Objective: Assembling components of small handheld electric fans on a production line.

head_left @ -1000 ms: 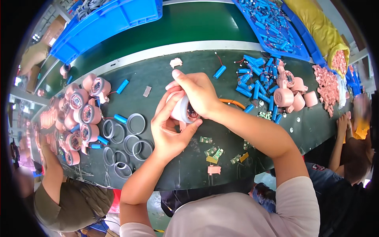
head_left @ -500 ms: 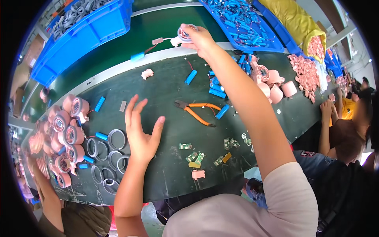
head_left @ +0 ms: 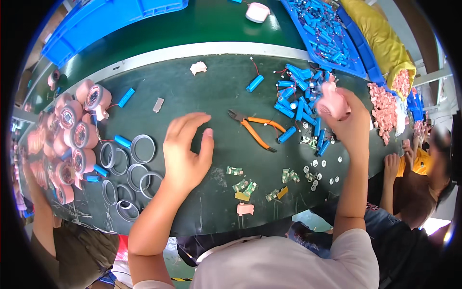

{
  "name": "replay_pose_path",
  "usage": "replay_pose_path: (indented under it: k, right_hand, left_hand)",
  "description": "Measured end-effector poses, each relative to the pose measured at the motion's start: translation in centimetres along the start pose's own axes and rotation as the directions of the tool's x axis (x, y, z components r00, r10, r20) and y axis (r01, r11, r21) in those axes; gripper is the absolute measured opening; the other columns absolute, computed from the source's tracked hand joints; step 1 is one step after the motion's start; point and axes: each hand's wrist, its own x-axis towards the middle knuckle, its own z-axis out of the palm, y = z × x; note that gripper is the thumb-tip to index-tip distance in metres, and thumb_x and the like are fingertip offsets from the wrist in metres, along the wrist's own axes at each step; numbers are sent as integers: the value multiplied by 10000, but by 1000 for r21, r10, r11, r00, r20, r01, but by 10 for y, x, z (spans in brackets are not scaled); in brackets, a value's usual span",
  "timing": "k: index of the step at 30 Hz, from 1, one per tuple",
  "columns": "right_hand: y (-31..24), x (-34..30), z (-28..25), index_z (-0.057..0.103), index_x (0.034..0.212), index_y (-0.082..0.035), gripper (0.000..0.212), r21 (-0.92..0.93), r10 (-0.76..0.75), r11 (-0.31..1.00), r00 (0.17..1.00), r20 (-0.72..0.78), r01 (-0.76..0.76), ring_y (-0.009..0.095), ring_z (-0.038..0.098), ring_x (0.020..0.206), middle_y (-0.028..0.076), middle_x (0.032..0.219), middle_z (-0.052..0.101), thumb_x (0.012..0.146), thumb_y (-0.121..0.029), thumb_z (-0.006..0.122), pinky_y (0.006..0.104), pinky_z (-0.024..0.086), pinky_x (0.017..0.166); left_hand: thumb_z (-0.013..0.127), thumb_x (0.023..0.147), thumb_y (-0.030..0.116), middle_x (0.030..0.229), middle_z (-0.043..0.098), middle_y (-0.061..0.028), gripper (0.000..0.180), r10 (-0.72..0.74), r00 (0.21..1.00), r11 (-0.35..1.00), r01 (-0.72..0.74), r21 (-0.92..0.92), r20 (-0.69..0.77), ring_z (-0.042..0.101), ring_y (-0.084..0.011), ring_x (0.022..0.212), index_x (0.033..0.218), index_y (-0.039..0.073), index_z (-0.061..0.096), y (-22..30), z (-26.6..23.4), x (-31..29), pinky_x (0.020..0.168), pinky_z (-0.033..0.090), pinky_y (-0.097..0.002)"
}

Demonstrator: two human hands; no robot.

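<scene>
My right hand (head_left: 353,123) grips a rounded pink plastic housing (head_left: 332,102), slightly blurred, beside a heap of blue battery cells (head_left: 301,106) with thin wires. My left hand (head_left: 187,154) hovers over the table, empty, its fingers curved and the thumb apart. To its right lie diagonal cutters (head_left: 260,137) with orange handles. Small green circuit boards (head_left: 243,188) and a little pink part (head_left: 245,209) lie nearer to me. Grey rings (head_left: 143,149) are left of my left hand. Farther back are another small pink part (head_left: 198,68) and a single blue cell (head_left: 255,83).
Pink housings with grey rings (head_left: 84,135) crowd the left. A green conveyor (head_left: 216,29) behind a pale rail carries a pink housing (head_left: 258,13). Blue crates (head_left: 115,24) and a tray of cells (head_left: 322,36) stand behind; small pink parts (head_left: 383,111) spill from a yellow sack (head_left: 378,33). Co-workers sit both sides.
My right hand has come back from over the conveyor, where it held a ringed housing with a dangling cell, and now holds a pink housing at the right. My left hand stays open.
</scene>
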Motion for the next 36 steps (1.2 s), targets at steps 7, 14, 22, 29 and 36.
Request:
replay_pose_path:
  k: [7,14,22,29,36]
  right_hand:
    - [-118,-11,72,616,1046,-73,401,493,-718,568,690,-94,659,299,570,1001,99,1110,562,668,-113,743,421,483,844]
    - [-79,58,71,655,1009,-27,248,716,-419,658,904,91,233,198,618,952,111,1031,649,762,-10,679,314,490,815]
    - [-161,81,171,662,1045,-69,296,893,-815,347,563,137,286,210,599,953,100,1079,635,752,-62,704,328,465,867]
    - [-209,48,182,639,867,-48,146,760,-984,117,176,3,640,266,546,1043,48,954,613,753,-113,702,361,487,821]
    - [-104,80,91,523,1160,14,335,923,-24,385,1000,7,3,186,633,806,114,885,598,971,-254,454,328,549,665]
  left_hand:
    - [560,855,511,1302,424,-130,832,-77,910,311,410,-858,407,563,-260,1051,1433,64,162,7,3,1,786,517,-351]
    - [705,697,425,1312,398,-126,980,-143,976,262,199,-945,166,544,-276,1078,1442,125,142,13,-7,7,784,538,-374]
    - [683,689,-117,1346,389,-107,1034,349,769,172,510,-843,536,565,-203,1047,1473,154,65,24,-23,-7,778,540,-339]
    - [832,544,-71,1392,374,-148,1197,439,802,93,408,-908,405,511,-252,1159,1469,111,96,35,-30,-7,777,558,-362]
    - [576,766,-176,1340,391,-91,926,-7,992,231,125,-965,127,527,-263,1119,1468,194,98,14,-8,3,912,495,-426]
